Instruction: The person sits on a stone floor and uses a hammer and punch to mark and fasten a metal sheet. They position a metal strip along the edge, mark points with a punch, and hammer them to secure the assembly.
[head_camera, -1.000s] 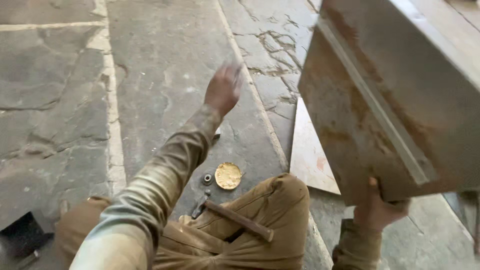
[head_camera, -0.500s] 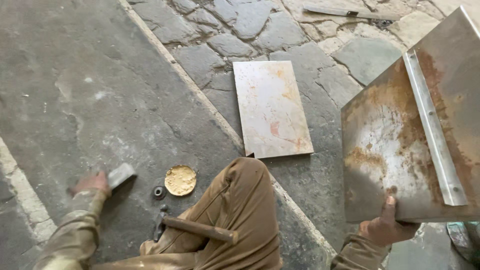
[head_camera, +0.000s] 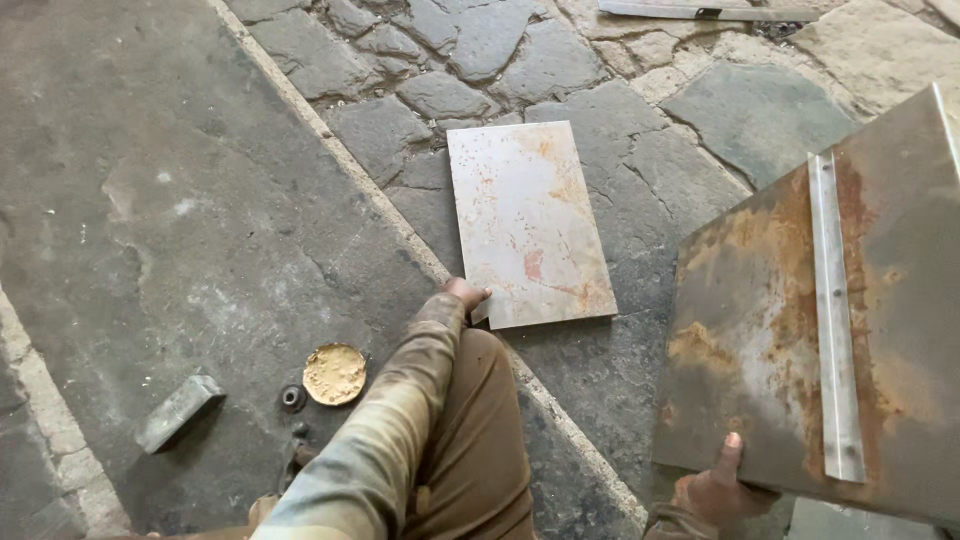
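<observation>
My right hand (head_camera: 718, 487) grips the lower edge of a large rusty metal sheet (head_camera: 760, 340) with a pale metal strip (head_camera: 832, 320) fixed along it, held tilted at the right. My left hand (head_camera: 463, 296) reaches across my knee and touches the near left corner of a smaller rust-stained pale metal plate (head_camera: 528, 222) that lies flat on the stone paving. My left sleeve covers most of that hand, so whether its fingers grip the plate is hidden.
A small grey block (head_camera: 178, 412) lies on the concrete at the left. Beside my knee sit a round yellowish lid (head_camera: 334, 374) and a small dark ring (head_camera: 292, 397). A long metal bar (head_camera: 700, 11) lies at the top.
My left hand left the grey block at the left and swung right to the corner of the small plate. The big sheet stays in my right hand.
</observation>
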